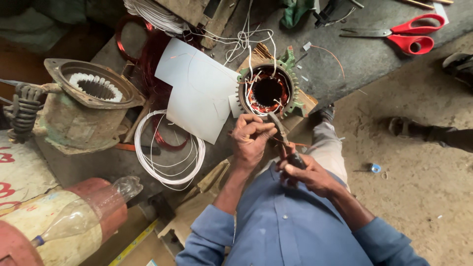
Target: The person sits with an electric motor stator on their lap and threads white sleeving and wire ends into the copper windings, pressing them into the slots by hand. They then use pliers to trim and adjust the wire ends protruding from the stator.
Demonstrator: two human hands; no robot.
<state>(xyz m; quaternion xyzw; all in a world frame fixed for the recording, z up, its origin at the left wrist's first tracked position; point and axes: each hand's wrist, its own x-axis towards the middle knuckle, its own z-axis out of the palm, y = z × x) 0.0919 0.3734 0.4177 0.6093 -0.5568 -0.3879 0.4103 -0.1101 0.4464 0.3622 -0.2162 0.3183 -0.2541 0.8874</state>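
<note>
My left hand is closed in a pinch on a thin copper wire just below a green motor stator wound with copper coils and trailing white leads. Beside it, my right hand grips the dark handles of a pair of pliers, whose jaws point up toward my left fingers and the wire. Both hands are close together above my lap, in front of the stator on the bench edge.
White insulation paper sheets and a white wire coil lie left of the stator. A rusty motor housing stands at the left. Red scissors lie top right. A plastic bottle rests bottom left. Another person's feet are at the right.
</note>
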